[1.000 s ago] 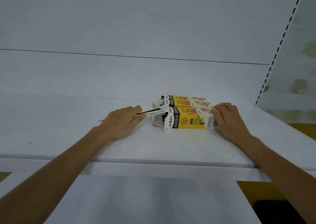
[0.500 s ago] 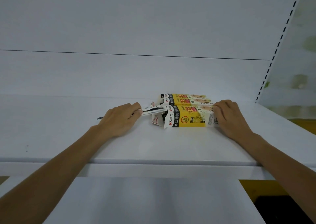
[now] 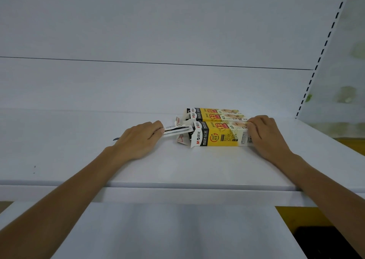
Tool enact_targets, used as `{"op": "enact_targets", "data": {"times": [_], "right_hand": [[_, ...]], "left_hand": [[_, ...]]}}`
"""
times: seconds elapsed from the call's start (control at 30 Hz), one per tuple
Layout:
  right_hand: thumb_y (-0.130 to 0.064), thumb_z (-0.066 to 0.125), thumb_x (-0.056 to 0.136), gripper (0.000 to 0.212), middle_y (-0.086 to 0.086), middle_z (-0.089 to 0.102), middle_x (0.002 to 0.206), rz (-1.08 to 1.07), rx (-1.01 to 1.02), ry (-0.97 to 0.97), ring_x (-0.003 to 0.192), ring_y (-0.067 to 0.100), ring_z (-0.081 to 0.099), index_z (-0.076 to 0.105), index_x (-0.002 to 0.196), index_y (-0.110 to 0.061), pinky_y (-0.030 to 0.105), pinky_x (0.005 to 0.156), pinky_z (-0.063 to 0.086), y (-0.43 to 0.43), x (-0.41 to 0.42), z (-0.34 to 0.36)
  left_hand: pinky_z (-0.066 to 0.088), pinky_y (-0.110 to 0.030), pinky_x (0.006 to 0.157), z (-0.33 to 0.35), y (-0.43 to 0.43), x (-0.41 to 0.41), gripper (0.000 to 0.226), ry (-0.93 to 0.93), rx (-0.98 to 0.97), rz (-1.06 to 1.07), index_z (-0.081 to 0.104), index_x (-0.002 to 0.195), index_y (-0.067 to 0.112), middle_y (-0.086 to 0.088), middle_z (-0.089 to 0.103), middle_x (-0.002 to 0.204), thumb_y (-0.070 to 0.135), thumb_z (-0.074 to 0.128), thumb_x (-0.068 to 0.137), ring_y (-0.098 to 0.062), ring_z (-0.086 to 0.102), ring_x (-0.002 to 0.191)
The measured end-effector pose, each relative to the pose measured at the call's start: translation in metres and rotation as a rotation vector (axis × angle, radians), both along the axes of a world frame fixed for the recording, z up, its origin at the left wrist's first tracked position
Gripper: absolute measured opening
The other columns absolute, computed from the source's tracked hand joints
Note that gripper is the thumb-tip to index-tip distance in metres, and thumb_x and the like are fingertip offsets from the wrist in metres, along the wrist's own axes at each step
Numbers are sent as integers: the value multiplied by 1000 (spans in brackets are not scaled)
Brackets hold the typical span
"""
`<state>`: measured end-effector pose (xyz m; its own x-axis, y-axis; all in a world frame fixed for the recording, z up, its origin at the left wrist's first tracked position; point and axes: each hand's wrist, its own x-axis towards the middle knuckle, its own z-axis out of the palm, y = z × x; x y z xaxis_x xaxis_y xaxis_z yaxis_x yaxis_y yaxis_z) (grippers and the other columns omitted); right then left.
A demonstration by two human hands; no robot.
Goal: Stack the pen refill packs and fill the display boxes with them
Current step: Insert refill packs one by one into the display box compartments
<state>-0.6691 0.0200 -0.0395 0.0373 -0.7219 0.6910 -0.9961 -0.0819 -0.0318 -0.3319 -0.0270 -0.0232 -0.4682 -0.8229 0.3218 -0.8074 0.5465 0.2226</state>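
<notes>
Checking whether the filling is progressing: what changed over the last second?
Nothing visibly moved. The left hand still grips the refill pack at the open end of the front display box, the right hand still holds its other end, and the boxes behind lie as before.

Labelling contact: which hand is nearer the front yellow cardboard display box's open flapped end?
Left. The left hand pinches the white refill pack short of that open end; the right hand holds the yellow box at its opposite, closed end.
</notes>
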Motion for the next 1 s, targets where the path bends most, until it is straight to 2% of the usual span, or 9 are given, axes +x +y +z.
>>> {"op": "enact_targets", "data": {"times": [0.1,0.17,0.33,0.43,0.57,0.67,0.77,0.83,1.0], "right_hand": [[-13,29,89,34,20,63,85,23,-28,157,77,37,56,57,81,4,38,65,47,5,3,-1],[-9,29,87,31,20,62,81,16,-25,243,73,37,56,55,76,4,36,61,46,5,-1,-2],[-5,46,82,16,23,62,82,-32,-60,360,73,39,56,55,78,7,37,58,46,1,-5,-3],[-7,34,86,26,22,62,81,-13,-83,397,72,38,56,55,77,5,36,59,45,1,-5,-4],[-5,32,89,27,19,62,83,2,-121,258,76,37,54,55,79,4,39,65,46,3,-1,-1],[-5,30,86,28,21,62,77,-3,-103,384,70,38,56,54,75,6,39,58,48,3,-3,-2],[5,51,82,6,24,61,80,-25,-71,447,71,40,55,54,77,8,40,58,46,3,-5,-1],[12,66,70,14,26,60,80,-19,-53,447,70,42,55,54,76,10,42,57,45,1,-7,-2],[13,71,65,20,23,59,75,-20,-69,430,68,38,53,54,75,8,38,59,41,0,-4,-1]], "left_hand": [[33,-32,72,2,3,-4,25,7,13,-25,43,98,22,1,50,86,36,23,100,-22,48,82],[35,-33,75,3,3,-8,27,-9,19,-35,45,102,20,-1,50,89,36,23,100,-23,48,84],[36,-33,80,0,0,-13,29,-47,108,-48,46,113,22,-1,46,89,35,23,100,-23,49,89],[36,-33,82,-2,-2,-15,33,-77,122,-62,45,120,24,2,42,86,36,22,100,-23,48,90],[32,-30,76,4,0,-29,36,-103,54,-98,42,127,21,1,39,85,34,23,100,-21,42,85],[27,-30,71,8,0,-39,36,-135,-34,-83,42,127,17,-2,41,91,33,23,100,-23,41,83],[27,-30,72,7,-1,-44,38,-145,-69,-31,38,131,14,-6,50,105,32,23,101,-27,48,96],[28,-31,74,5,-1,-50,38,-155,-62,-14,36,131,11,-7,53,114,31,23,101,-28,49,103],[33,-32,74,7,-7,-61,32,-180,-53,5,43,116,10,-6,57,117,31,24,101,-29,52,104]]}}
